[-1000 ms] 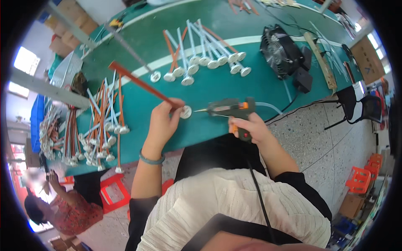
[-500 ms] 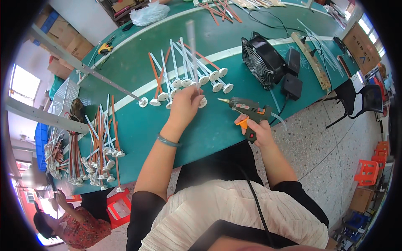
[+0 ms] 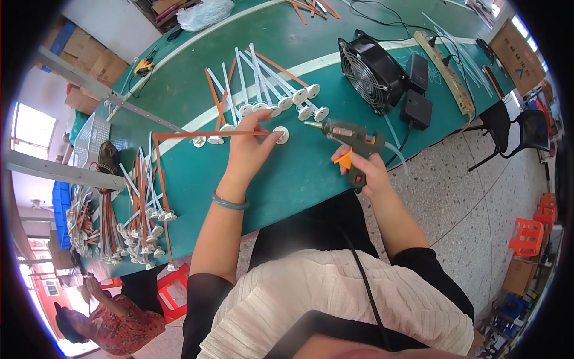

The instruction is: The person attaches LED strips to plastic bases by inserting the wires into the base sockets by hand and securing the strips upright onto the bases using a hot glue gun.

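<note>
My left hand point(image 3: 248, 149) is closed around a long brown strip point(image 3: 197, 135) near its end. The strip points left, and a round white disc point(image 3: 281, 135) sits at its right end beside my thumb and fingertips. In my right hand point(image 3: 366, 170) is a dark green hot glue gun point(image 3: 350, 135) with an orange trigger, a finger resting at the trigger. The gun's nozzle points left toward the disc, with a gap between them. Just beyond my left hand lie several white strips point(image 3: 258, 78) and brown ones with round white discs.
A black fan point(image 3: 372, 72) and black power adapters point(image 3: 417, 109) stand right of the strips, beside a power strip point(image 3: 443, 72). Bundled strips point(image 3: 143, 209) lie at the left under a metal bar point(image 3: 66, 170). Another person point(image 3: 113, 320) sits at lower left.
A blurred pale strip rose upright from my left hand; now a brown strip extends left from it, the disc facing the nozzle. The glue gun has shifted slightly left and up.
</note>
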### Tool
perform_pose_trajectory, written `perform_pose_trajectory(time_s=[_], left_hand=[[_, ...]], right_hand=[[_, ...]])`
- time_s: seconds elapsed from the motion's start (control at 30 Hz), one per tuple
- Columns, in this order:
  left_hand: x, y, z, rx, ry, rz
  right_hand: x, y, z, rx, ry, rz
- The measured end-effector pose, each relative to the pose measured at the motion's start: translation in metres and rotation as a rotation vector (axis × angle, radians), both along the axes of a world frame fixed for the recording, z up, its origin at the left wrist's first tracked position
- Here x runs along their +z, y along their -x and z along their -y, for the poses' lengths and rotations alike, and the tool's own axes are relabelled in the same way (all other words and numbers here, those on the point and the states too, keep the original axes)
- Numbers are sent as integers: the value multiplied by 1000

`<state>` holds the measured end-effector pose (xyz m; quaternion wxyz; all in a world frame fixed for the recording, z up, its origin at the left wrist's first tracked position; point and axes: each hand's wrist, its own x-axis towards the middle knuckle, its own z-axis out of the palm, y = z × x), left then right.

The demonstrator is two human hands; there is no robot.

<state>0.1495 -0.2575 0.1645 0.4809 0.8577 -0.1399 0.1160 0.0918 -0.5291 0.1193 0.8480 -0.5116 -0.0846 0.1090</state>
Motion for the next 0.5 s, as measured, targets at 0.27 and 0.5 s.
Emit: perform_pose_trajectory(time_s=[0.27,0.5], left_hand=[[14,-4,-5,-62,29,-130],[25,-19,-1,-62,-84,-250]], right_hand=[[27,-86,-35,143,81,25],[24,-139,-55,118,90,1]])
